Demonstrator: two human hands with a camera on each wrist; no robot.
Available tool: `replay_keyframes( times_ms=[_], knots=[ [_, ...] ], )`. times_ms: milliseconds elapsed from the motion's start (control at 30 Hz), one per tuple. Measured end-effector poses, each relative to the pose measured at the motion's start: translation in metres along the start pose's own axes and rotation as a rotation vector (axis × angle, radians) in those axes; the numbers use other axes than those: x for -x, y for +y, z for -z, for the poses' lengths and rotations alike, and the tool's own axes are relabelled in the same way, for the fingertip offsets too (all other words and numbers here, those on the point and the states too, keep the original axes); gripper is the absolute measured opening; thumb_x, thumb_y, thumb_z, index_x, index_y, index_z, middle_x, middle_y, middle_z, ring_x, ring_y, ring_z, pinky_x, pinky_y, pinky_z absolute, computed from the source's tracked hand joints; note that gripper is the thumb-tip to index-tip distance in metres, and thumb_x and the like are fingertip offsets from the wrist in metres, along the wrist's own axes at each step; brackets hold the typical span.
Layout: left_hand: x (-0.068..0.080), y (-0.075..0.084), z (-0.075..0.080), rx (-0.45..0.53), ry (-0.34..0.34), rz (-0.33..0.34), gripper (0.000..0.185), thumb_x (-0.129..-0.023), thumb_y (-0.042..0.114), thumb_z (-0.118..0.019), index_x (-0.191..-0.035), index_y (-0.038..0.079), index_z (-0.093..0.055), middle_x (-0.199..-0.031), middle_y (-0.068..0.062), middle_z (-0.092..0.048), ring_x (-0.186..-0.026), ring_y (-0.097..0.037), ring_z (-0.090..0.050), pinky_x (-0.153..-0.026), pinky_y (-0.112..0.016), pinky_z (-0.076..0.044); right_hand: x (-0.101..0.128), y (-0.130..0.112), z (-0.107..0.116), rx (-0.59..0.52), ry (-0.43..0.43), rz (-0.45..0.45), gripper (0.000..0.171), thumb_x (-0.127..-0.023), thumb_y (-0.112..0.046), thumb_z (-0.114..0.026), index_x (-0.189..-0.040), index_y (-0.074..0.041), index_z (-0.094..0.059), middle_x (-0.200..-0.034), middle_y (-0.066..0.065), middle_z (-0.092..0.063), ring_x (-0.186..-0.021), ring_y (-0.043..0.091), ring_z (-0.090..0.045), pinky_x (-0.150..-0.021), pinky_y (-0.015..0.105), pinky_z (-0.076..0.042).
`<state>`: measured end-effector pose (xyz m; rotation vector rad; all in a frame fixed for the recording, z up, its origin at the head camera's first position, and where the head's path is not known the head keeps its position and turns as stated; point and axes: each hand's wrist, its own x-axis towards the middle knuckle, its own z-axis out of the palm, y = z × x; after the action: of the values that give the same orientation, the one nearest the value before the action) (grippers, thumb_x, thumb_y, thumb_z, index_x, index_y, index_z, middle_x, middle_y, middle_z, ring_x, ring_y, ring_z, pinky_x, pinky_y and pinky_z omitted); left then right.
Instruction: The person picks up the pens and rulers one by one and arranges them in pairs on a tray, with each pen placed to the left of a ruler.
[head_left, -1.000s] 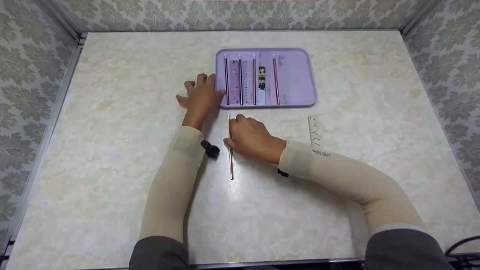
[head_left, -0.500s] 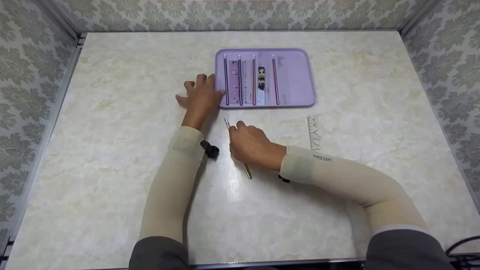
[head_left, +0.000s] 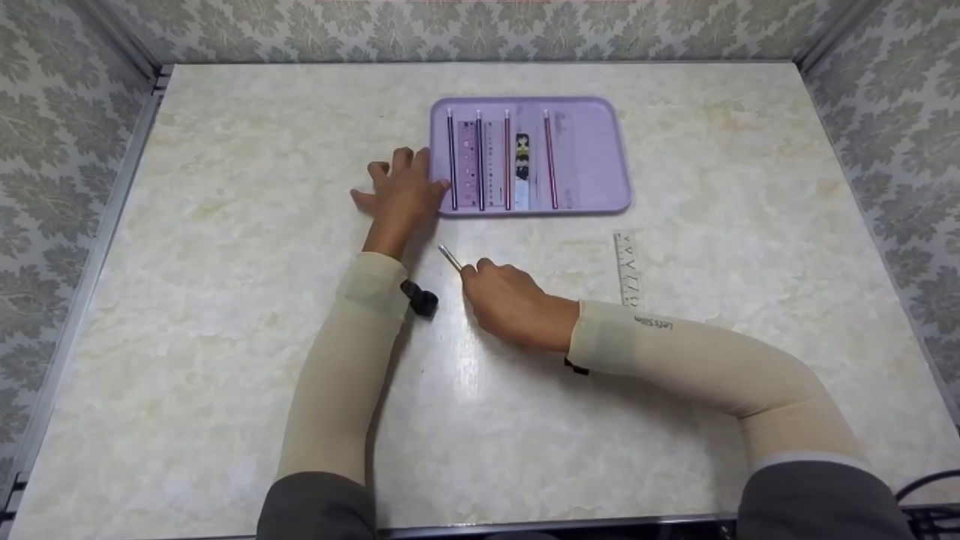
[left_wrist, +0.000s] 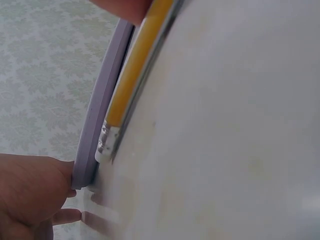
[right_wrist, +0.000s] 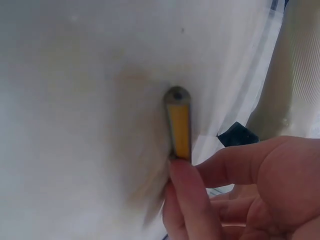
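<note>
My right hand (head_left: 514, 304) pinches a yellow pencil (right_wrist: 181, 130) between thumb and fingers, over the table in front of the purple tray (head_left: 604, 157). In the head view the pencil's eraser end sticks out toward the upper left, and the rest is hidden by the hand. The left wrist view shows its white eraser and silver ferrule, overlapping the tray's edge there. Spread over the table at the tray's left side, my left hand (head_left: 401, 195) has its thumb at the rim. Inside the tray several dark and red pencils (head_left: 508, 161) lie side by side.
Between the pencils in the tray are a pink patterned ruler (head_left: 466, 165) and a strip with cartoon figures (head_left: 523, 169). A clear ruler (head_left: 627, 262) lies on the table to the right, just beyond the right sleeve. Patterned walls (head_left: 480, 30) enclose the table.
The right hand has closed around the pencil and drawn it toward the body, turning its eraser end to the left. The left hand and tray have stayed nearly still.
</note>
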<state>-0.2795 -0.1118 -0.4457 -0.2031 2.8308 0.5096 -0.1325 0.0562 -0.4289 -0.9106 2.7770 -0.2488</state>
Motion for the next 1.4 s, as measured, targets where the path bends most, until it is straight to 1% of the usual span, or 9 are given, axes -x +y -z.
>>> replay_keyframes(
  times_ms=[233,433,533,700,800,933,1067,1200,1400],
  knots=[
    [0.001,-0.001,0.0,0.003,0.007,-0.007,0.071,-0.103,0.057,-0.048,-0.164,0.035,-0.019,-0.169,0.002,-0.019,-0.151,-0.043,-0.011,-0.111,-0.083,-0.01,-0.005,0.007,0.004,-0.076,-0.063,-0.056,0.012,-0.093,-0.004,-0.057,-0.105,0.001,-0.058,-0.091,0.015,-0.063,-0.071,0.032,-0.063,-0.057,0.042,-0.054],
    [0.002,-0.001,-0.001,-0.016,0.016,-0.016,0.071,-0.103,0.056,-0.047,-0.164,0.034,-0.018,-0.169,0.002,-0.018,-0.151,-0.043,-0.012,-0.11,-0.082,-0.013,-0.009,0.021,0.008,-0.216,-0.118,-0.075,0.017,-0.088,-0.006,-0.064,-0.103,-0.007,-0.055,-0.086,0.007,-0.061,-0.078,0.024,-0.062,-0.059,0.033,-0.054],
    [0.001,-0.001,-0.001,-0.016,0.01,-0.016,0.071,-0.103,0.056,-0.047,-0.164,0.035,-0.017,-0.169,0.002,-0.017,-0.151,-0.043,-0.011,-0.11,-0.082,-0.012,-0.01,0.031,0.009,-0.306,-0.122,-0.064,0.025,-0.088,-0.007,-0.065,-0.112,-0.006,-0.058,-0.083,0.005,-0.064,-0.079,0.021,-0.062,-0.063,0.031,-0.055],
    [0.001,-0.001,0.0,-0.006,-0.003,-0.009,0.071,-0.103,0.057,-0.047,-0.164,0.035,-0.017,-0.17,0.002,-0.017,-0.152,-0.043,-0.009,-0.111,-0.083,-0.01,-0.011,0.048,0.01,-0.475,-0.154,-0.094,0.044,-0.089,-0.008,-0.062,-0.133,-0.005,-0.055,-0.087,0.004,-0.073,-0.07,0.013,-0.065,-0.064,0.027,-0.055],
    [-0.001,-0.001,0.0,-0.001,-0.008,-0.003,0.071,-0.103,0.057,-0.047,-0.164,0.036,-0.016,-0.17,0.002,-0.016,-0.153,-0.043,-0.009,-0.112,-0.083,-0.008,-0.012,0.059,0.01,-0.604,-0.187,-0.124,0.042,-0.09,-0.008,-0.061,-0.132,-0.008,-0.055,-0.092,0.005,-0.074,-0.065,0.012,-0.067,-0.062,0.027,-0.057],
    [-0.002,-0.001,0.0,0.009,-0.012,0.006,0.071,-0.103,0.057,-0.047,-0.164,0.036,-0.017,-0.17,0.003,-0.016,-0.152,-0.043,-0.008,-0.112,-0.083,-0.007,-0.012,0.076,0.01,-0.813,-0.214,-0.115,0.042,-0.091,-0.007,-0.058,-0.132,-0.011,-0.055,-0.096,0.007,-0.069,-0.069,0.017,-0.068,-0.062,0.033,-0.06],
    [-0.001,-0.001,0.0,0.018,-0.015,0.011,0.071,-0.103,0.056,-0.047,-0.164,0.036,-0.017,-0.17,0.003,-0.016,-0.153,-0.043,-0.008,-0.112,-0.083,-0.005,-0.009,0.093,0.011,-1.011,-0.239,-0.131,0.048,-0.09,-0.005,-0.054,-0.137,-0.012,-0.051,-0.103,0.01,-0.063,-0.069,0.021,-0.065,-0.06,0.04,-0.062],
    [0.0,0.0,0.0,0.016,-0.014,0.009,0.071,-0.103,0.056,-0.047,-0.164,0.037,-0.016,-0.17,0.003,-0.016,-0.153,-0.043,-0.008,-0.112,-0.083,-0.005,-0.005,0.107,0.015,-1.112,-0.221,-0.178,0.051,-0.09,-0.004,-0.053,-0.14,-0.013,-0.048,-0.107,0.011,-0.06,-0.069,0.02,-0.063,-0.062,0.04,-0.062],
    [-0.001,0.0,0.0,-0.008,-0.013,-0.001,0.07,-0.104,0.056,-0.047,-0.164,0.036,-0.017,-0.169,0.003,-0.016,-0.152,-0.043,-0.009,-0.111,-0.083,-0.008,-0.001,0.13,0.03,-1.179,-0.139,-0.239,0.049,-0.095,-0.004,-0.053,-0.142,-0.012,-0.046,-0.109,0.011,-0.058,-0.086,0.02,-0.062,-0.066,0.043,-0.063]
  ],
)
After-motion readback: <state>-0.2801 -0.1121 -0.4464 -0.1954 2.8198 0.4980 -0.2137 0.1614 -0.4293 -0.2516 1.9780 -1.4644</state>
